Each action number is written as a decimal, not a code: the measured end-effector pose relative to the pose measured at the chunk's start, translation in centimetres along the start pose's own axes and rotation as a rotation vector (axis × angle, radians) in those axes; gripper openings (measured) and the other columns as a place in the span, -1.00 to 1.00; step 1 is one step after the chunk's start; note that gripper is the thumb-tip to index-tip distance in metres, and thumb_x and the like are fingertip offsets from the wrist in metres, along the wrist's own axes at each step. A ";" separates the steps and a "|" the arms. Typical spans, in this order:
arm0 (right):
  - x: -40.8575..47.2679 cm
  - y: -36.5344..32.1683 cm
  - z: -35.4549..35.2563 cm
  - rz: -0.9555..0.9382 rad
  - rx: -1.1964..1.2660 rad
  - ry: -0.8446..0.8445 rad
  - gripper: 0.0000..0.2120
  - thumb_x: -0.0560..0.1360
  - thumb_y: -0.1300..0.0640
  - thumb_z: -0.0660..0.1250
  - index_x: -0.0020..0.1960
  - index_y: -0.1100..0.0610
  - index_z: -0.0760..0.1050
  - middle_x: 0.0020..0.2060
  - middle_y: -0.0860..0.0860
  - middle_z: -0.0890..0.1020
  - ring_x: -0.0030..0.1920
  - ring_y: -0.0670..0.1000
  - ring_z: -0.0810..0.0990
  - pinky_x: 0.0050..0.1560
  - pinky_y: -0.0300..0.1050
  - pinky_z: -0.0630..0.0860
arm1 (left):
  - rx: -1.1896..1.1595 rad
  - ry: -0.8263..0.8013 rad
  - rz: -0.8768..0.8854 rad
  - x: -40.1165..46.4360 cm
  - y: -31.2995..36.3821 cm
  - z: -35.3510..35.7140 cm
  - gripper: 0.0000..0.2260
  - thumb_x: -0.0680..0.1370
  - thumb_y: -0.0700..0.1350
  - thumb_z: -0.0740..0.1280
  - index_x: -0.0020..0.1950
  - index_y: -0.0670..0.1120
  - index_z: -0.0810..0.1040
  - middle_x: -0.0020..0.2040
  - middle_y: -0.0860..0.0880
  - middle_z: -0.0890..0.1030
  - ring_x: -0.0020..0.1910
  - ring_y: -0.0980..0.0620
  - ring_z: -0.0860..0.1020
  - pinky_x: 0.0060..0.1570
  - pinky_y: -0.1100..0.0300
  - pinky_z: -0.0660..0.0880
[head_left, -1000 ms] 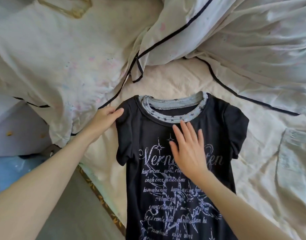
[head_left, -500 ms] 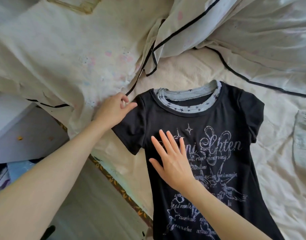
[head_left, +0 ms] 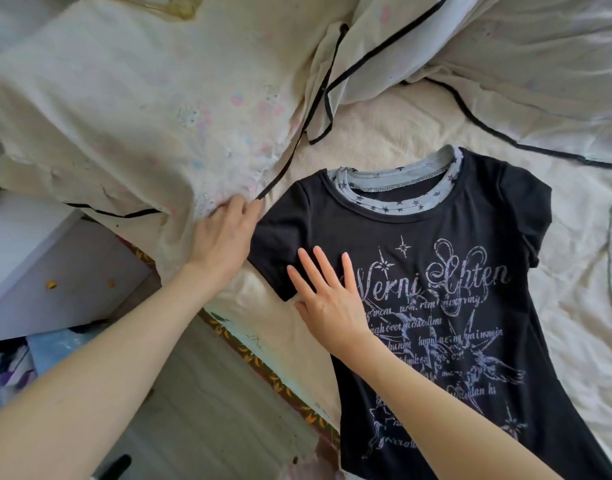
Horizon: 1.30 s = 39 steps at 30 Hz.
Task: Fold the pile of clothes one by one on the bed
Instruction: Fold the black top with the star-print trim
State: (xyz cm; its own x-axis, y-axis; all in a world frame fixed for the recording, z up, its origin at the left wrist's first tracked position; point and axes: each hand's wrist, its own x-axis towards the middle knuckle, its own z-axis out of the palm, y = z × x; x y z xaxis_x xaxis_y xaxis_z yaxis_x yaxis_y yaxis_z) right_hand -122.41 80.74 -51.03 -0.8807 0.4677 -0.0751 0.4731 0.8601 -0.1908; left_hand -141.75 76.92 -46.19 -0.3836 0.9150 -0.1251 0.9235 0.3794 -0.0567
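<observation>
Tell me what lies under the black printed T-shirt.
The black printed T-shirt lies flat on the cream bed sheet, which shows all around it. The right hand presses flat on top. Anything else beneath the shirt is covered.

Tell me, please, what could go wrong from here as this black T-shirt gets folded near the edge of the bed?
1. The left hand at the black T-shirt sleeve also touches the black-trimmed pale sheet; its fingers could catch both fabrics in the fold.
2. The shirt lies askew near the mattress edge, so its hem might slide off.
3. The right hand presses flat on the chest; a sleeve pull could bunch fabric beneath it.
</observation>
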 end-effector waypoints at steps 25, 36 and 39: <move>-11.8 23.0 -5.8 0.911 0.618 0.165 -0.66 0.60 0.11 0.18 0.32 0.25 0.41 0.20 0.17 0.50 0.13 0.08 0.49 0.18 -0.05 0.40 | -0.321 -0.307 -0.057 -2.3 20.2 1.7 -0.47 0.63 0.11 0.08 0.56 0.07 -0.01 0.58 -0.07 -0.09 0.54 -0.10 -0.12 0.43 -0.24 -0.07; -5.4 30.3 -5.8 1.168 1.622 0.046 -0.86 0.55 0.28 0.28 -0.18 0.24 0.53 -0.33 0.09 0.61 -0.34 0.03 0.58 -0.32 -0.13 0.50 | -0.116 -0.593 -0.125 0.1 22.6 4.5 -0.24 0.51 0.33 0.14 0.50 0.23 -0.32 0.54 -0.02 -0.32 0.52 -0.13 -0.27 0.37 -0.38 -0.05; -5.3 30.7 -6.5 1.105 1.450 0.175 -0.83 0.51 0.29 0.31 -0.24 0.15 0.51 -0.38 -0.01 0.57 -0.32 0.01 0.52 -0.34 -0.15 0.45 | -0.083 -0.618 -0.133 0.3 23.0 4.3 -0.24 0.51 0.33 0.13 0.50 0.22 -0.33 0.54 -0.03 -0.32 0.52 -0.14 -0.27 0.37 -0.38 -0.03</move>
State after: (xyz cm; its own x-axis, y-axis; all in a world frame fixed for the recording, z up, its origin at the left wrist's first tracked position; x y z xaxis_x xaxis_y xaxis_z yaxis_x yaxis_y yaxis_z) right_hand -103.06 106.01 -50.15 -0.1589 0.7280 -0.6669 0.2922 -0.6106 -0.7361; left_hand -120.65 85.37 -51.78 -0.4035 0.6212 -0.6718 0.8557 0.5162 -0.0367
